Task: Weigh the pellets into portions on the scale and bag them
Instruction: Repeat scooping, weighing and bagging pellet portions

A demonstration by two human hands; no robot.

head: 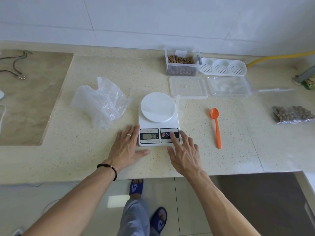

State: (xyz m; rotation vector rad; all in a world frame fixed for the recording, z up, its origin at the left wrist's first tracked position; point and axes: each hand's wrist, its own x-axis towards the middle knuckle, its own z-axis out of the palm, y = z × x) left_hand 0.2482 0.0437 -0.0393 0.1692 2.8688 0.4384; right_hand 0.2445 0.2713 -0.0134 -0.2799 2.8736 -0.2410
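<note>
A white digital scale (pixel 158 120) with a bare round platform stands at the middle of the counter, and its display is lit. My left hand (pixel 127 147) lies flat on the counter against the scale's left front corner. My right hand (pixel 183 150) has its forefinger on the button panel at the scale's right front. A clear tub of brown pellets (pixel 181 63) stands at the back. An orange spoon (pixel 216 126) lies right of the scale. A filled bag of pellets (pixel 292 114) rests at the far right.
Crumpled bubble wrap (pixel 102 103) lies left of the scale. Behind the scale sit a clear lid (pixel 188 87), a clear shallow tray (pixel 229 87) and a white perforated holder (pixel 223 68). A yellow hose (pixel 279 57) runs along the wall. The counter's front edge (pixel 153 178) is close to my wrists.
</note>
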